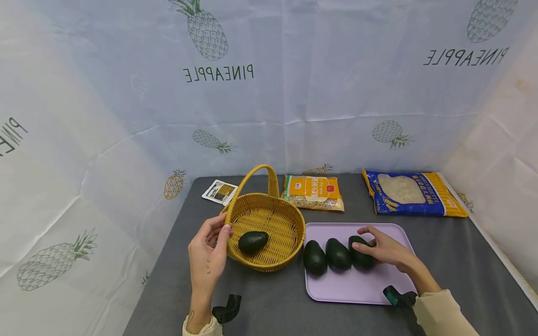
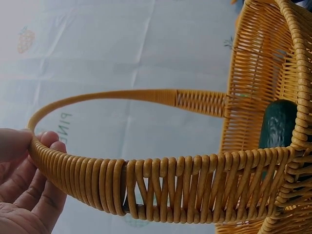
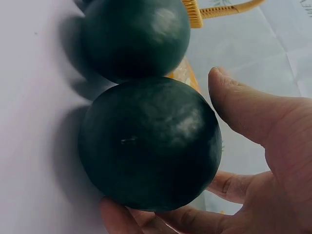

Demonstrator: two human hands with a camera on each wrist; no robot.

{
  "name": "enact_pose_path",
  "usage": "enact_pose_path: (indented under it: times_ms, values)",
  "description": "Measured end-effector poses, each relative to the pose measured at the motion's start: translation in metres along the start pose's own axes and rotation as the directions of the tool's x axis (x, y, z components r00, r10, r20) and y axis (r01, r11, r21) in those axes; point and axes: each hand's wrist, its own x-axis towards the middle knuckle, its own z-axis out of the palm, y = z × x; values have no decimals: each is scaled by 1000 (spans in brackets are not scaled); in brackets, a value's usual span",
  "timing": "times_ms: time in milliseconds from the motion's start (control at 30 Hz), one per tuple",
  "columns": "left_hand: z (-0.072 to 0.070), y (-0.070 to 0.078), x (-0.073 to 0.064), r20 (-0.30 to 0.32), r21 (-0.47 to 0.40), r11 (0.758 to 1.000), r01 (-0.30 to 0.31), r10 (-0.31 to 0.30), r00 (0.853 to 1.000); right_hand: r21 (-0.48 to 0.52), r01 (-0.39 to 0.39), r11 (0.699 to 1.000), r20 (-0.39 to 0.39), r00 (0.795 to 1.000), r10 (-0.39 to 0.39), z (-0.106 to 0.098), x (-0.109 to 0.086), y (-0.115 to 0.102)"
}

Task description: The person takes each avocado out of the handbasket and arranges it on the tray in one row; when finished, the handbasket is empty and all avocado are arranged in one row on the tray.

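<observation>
My left hand (image 1: 208,256) pinches the side of the handle of a yellow wicker basket (image 1: 294,252) between thumb and fingers. Inside the basket lies one dark green avocado (image 1: 253,242). On a lilac tray (image 1: 349,291) to the right are three more avocados in a row: a left one (image 1: 315,258), a middle one (image 1: 338,255) and a right one (image 1: 360,252). My right hand (image 1: 384,247) has its fingers curled round the right avocado, which still rests on the tray. In the right wrist view, the thumb (image 3: 243,107) lies along that avocado's upper side.
Behind the tray lie an orange food packet (image 1: 313,192) and a blue and yellow packet (image 1: 414,193). A small white packet (image 1: 219,192) sits behind the basket's left side. A pineapple-print cloth (image 1: 269,93) hangs round the dark grey table (image 1: 277,308).
</observation>
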Motion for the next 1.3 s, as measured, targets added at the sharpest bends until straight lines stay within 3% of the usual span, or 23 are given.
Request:
enact_pose_path:
  times_ms: [967,1300]
  values:
    - [0,1,0,-2,22,1000,15,-15,1000,37,-25,999,22,999,25,0,-9,5]
    - [1,3,0,-1,24,1000,16,-16,1000,-2,-16,1000,9,1000,16,-3,-12,2]
